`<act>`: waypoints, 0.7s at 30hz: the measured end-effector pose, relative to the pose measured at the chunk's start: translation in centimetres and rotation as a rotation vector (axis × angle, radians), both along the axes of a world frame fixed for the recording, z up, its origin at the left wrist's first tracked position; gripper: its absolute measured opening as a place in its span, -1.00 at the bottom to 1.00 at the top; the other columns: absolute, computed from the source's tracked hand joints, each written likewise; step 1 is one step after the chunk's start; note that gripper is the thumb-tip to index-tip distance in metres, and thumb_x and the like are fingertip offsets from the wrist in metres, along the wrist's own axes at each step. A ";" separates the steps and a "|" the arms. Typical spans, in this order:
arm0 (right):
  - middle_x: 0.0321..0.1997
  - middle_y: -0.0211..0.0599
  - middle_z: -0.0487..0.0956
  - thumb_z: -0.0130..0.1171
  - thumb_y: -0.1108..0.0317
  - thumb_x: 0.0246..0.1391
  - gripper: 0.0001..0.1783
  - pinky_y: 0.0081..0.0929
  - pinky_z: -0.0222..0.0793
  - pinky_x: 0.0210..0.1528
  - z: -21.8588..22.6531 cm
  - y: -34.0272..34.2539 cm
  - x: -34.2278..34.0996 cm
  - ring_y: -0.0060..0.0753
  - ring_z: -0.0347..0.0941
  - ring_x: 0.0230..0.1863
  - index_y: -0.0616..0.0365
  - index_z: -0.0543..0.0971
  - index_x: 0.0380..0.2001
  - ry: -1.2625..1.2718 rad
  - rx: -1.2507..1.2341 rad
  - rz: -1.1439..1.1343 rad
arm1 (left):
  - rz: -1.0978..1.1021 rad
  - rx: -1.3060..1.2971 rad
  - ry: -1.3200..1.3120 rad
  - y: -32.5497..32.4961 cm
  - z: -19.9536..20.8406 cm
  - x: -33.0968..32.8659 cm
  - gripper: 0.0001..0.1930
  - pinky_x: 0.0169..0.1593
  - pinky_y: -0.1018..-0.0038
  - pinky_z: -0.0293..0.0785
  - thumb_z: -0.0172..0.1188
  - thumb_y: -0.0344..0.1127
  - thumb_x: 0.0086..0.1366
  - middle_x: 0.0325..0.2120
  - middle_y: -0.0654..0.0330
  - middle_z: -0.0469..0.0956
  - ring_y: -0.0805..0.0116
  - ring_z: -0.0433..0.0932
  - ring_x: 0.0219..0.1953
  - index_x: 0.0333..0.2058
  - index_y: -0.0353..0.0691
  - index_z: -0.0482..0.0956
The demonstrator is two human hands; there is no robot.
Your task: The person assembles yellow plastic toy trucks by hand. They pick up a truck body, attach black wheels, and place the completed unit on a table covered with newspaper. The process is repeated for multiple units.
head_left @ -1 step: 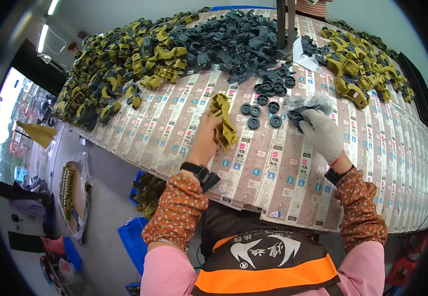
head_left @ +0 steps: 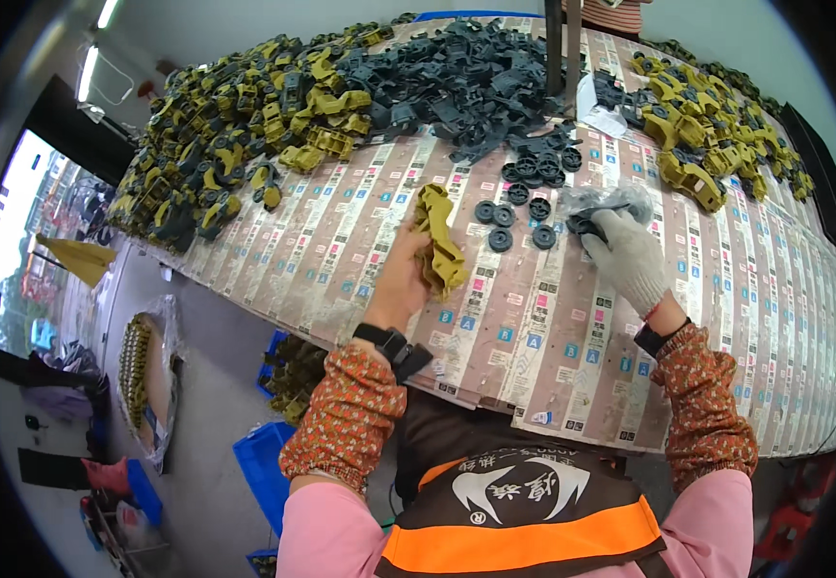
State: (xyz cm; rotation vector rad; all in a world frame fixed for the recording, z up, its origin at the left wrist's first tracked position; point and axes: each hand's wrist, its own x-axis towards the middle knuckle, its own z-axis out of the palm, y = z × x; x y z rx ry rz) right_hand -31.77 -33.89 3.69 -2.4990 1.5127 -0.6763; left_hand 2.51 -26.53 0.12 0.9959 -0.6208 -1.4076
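My left hand is closed round a mustard-yellow plastic toy vehicle body, held tilted over the table with its hollow side partly showing. My right hand wears a pale knit glove. Its fingers curl down at a crumpled clear plastic bag with dark pieces in it; what the fingertips grip is hidden. Between my hands lie several loose black toy wheels, with a small heap of black wheels just beyond them.
A large heap of yellow-and-black toy vehicles covers the far left. Dark plastic parts are piled at the far middle, beside an upright post. More yellow vehicle bodies lie far right. Blue bins stand below the table's left edge.
The whole view has shifted very slightly. My right fingers have moved a little at the plastic bag; my left hand keeps the vehicle body in the same place.
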 end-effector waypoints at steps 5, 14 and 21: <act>-0.11 0.04 0.58 0.39 0.26 0.11 -0.67 -0.02 0.57 -0.04 -0.6 -0.3 3.1 0.18 0.59 -0.06 0.23 0.55 -0.17 0.169 -0.064 -0.044 | -0.089 -0.044 0.435 7.1 1.9 -0.6 -0.33 0.33 -0.21 0.47 -0.01 0.01 0.54 0.28 -0.01 0.46 -0.06 0.50 0.28 0.46 -0.24 0.21; -0.15 0.04 0.54 0.19 0.55 0.02 -0.71 0.02 0.47 -0.04 -0.3 2.7 3.6 0.21 0.52 -0.07 0.20 0.46 -0.14 0.057 -0.080 0.137 | -0.116 0.046 0.446 11.5 1.1 -4.0 -0.39 0.42 -0.37 0.29 0.32 -0.11 0.35 0.05 0.09 0.57 0.05 0.55 0.20 0.28 -0.26 0.41; -0.18 0.04 0.57 0.20 0.49 0.09 -0.80 0.04 0.55 -0.21 -0.2 8.6 3.7 0.19 0.60 -0.20 0.20 0.51 -0.19 0.151 0.183 0.325 | -0.270 0.084 0.458 12.8 0.0 -5.1 -0.30 0.37 -0.27 0.38 0.14 -0.04 0.37 0.20 -0.04 0.51 -0.08 0.48 0.31 0.39 -0.27 0.30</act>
